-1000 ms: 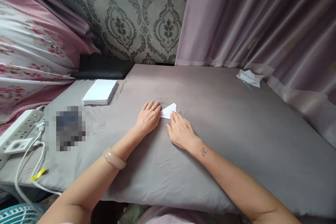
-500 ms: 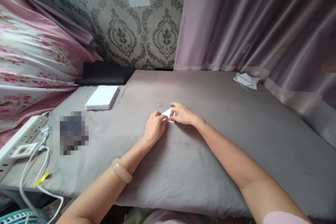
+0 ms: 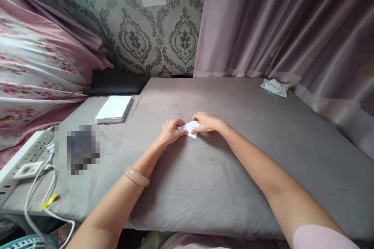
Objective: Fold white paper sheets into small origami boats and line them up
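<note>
A small piece of folded white paper is held between my two hands over the middle of the cloth-covered table. My left hand pinches its left side, thumb in front and fingers behind. On the other side, my right hand grips the paper's right edge between thumb and bent fingers. A pale bangle circles my left wrist. The fingertips behind the paper are partly hidden.
A stack of white paper lies back left, before a black folded item. Folded paper pieces sit back right by the curtain. A power strip with white cables is at the left edge, beside a blurred-out patch.
Both hands went from lying flat on the folded paper to pinching it at either side. The paper has been turned, and its shape between my hands looks different.
</note>
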A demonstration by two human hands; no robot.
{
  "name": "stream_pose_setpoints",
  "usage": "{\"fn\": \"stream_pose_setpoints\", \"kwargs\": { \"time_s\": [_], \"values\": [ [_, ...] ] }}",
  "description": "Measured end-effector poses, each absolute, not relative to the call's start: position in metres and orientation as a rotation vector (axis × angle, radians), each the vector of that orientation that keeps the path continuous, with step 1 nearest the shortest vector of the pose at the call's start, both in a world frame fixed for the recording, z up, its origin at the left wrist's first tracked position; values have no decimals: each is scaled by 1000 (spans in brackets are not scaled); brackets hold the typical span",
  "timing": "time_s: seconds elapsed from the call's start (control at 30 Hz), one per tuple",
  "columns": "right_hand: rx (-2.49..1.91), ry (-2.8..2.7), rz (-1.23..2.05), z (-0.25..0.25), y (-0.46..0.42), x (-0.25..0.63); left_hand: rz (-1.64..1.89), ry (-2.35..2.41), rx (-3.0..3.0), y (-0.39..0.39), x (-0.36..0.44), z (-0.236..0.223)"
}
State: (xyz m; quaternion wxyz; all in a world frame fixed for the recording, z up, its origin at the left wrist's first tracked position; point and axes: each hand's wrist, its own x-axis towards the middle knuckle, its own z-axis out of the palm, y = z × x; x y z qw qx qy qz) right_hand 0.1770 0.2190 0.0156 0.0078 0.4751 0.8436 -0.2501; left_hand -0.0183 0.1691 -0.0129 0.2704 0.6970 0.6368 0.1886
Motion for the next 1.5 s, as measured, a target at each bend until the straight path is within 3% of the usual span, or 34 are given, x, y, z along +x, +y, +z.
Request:
{"fn": "stream_pose_setpoints", "kwargs": {
  "time_s": [0.37, 0.63, 0.8, 1.5],
  "values": [
    [1723, 3017, -815, -11, 193, 202, 553, 1445, 2002, 173, -20, -7],
    [1608, 2820, -1414, -16, 214, 208, 531, 1490, 1995, 177, -22, -7],
    [1551, 2855, -1499, -17, 214, 211, 538, 1464, 2011, 178, -23, -8],
    [1241, 3217, -675, -21, 195, 218, 467, 1379, 2565, 166, -24, -16]
  ]
}}
